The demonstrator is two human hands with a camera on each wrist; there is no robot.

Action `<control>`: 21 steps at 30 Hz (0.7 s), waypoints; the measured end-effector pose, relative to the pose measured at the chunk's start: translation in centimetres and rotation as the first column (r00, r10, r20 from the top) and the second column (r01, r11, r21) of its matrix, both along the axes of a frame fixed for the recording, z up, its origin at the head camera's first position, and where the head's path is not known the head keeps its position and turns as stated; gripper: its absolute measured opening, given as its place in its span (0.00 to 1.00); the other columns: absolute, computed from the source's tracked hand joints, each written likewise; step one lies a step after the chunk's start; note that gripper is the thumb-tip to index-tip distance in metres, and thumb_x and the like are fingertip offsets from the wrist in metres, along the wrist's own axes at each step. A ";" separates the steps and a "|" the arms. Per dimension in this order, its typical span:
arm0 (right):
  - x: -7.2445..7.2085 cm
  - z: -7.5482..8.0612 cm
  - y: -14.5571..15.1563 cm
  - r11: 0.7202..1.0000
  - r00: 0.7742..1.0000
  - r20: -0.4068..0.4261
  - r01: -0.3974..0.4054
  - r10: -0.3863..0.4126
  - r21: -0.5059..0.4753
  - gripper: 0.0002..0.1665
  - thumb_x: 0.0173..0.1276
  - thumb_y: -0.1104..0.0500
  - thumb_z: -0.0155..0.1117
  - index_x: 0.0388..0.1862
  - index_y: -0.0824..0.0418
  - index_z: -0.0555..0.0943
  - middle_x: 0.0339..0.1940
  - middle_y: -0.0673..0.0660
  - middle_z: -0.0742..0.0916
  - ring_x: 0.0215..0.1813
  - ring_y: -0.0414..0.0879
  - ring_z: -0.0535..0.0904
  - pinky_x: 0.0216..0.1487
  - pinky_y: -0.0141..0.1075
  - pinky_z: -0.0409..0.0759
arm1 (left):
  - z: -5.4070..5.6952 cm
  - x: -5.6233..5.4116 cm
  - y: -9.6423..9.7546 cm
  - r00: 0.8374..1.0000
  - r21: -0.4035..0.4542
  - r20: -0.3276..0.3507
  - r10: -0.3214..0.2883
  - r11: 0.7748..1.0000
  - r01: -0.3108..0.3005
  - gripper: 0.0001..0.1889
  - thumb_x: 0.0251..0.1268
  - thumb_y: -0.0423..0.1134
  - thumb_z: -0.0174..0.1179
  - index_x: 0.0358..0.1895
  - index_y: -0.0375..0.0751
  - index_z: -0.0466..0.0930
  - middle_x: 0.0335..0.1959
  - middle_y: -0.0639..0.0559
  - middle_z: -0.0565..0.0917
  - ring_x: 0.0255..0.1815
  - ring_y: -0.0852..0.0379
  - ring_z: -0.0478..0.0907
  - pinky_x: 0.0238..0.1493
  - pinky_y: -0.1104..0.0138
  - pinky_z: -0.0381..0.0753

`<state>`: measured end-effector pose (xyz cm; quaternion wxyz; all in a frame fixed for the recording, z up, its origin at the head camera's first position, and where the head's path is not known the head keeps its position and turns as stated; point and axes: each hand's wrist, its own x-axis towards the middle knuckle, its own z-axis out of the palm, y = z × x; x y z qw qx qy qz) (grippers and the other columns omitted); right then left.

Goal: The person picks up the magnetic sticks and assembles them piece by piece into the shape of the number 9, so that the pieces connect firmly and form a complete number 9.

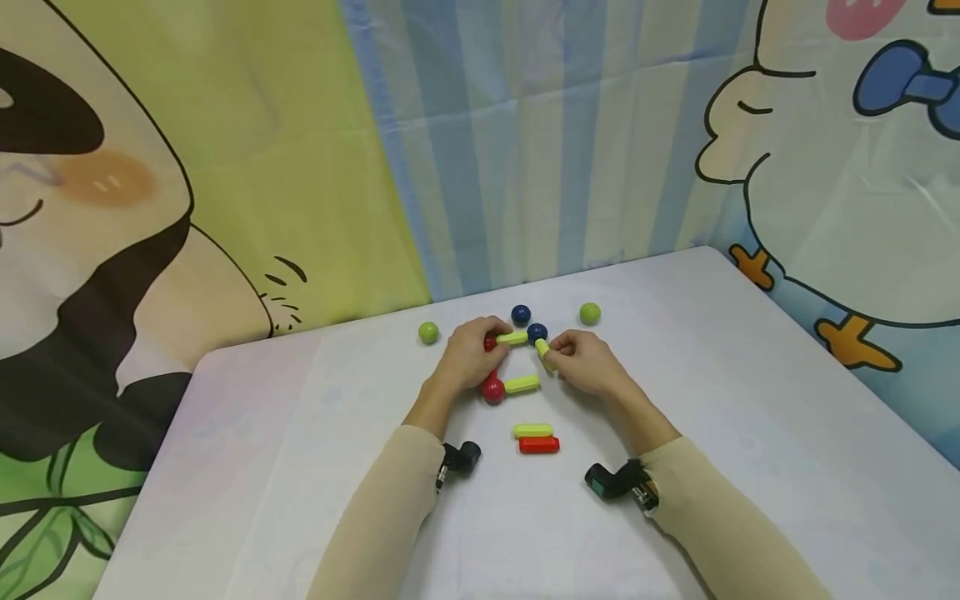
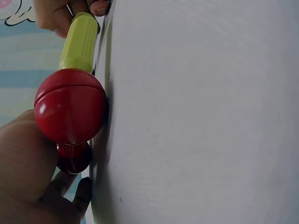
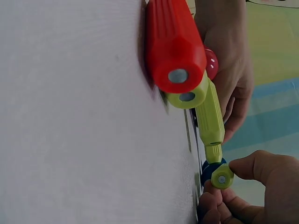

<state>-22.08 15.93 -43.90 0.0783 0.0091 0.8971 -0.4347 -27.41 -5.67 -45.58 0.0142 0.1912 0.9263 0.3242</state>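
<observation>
Right hand (image 1: 587, 362) pinches a yellow stick (image 1: 541, 348) in the head view, its far end seeming to meet a blue ball (image 1: 537, 332). Left hand (image 1: 472, 354) curls round the far red ball (image 1: 490, 342), from which a second yellow stick (image 1: 513, 338) reaches the blue ball above the tabletop (image 1: 262, 467). A third yellow stick (image 1: 522, 384) juts from the near red ball (image 1: 493, 391).

From the left wrist, a red stick (image 2: 73, 149) shows between the red balls.

From the right wrist, thumb and fingertips press the held stick near its disc-capped end; the loose red stick (image 3: 174, 49) lies closer. A sideways push there could probably twist the blue ball off the second stick, and a slack left grip could let the frame swing.
</observation>
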 end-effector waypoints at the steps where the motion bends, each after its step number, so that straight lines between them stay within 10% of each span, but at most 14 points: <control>1: 0.0 0.0 -0.1 1.000 1.000 -0.001 0.009 -0.009 0.002 0.20 0.69 0.51 0.62 0.53 0.64 0.81 0.42 0.58 0.86 0.36 0.46 0.80 0.40 0.35 0.74 | 0.0 0.0 0.0 1.000 0.003 0.000 0.001 1.000 -0.001 0.14 0.72 0.41 0.63 0.58 0.50 0.83 0.58 0.52 0.84 0.62 0.51 0.77 0.72 0.56 0.70; 21: -0.1 -0.3 -0.4 0.998 0.997 0.016 0.069 -0.069 0.005 0.20 0.69 0.49 0.63 0.51 0.62 0.82 0.40 0.57 0.86 0.36 0.46 0.80 0.39 0.36 0.74 | -0.2 0.0 -0.3 1.000 0.012 0.021 0.006 1.000 -0.007 0.15 0.72 0.42 0.63 0.58 0.51 0.83 0.59 0.53 0.83 0.63 0.52 0.76 0.72 0.56 0.70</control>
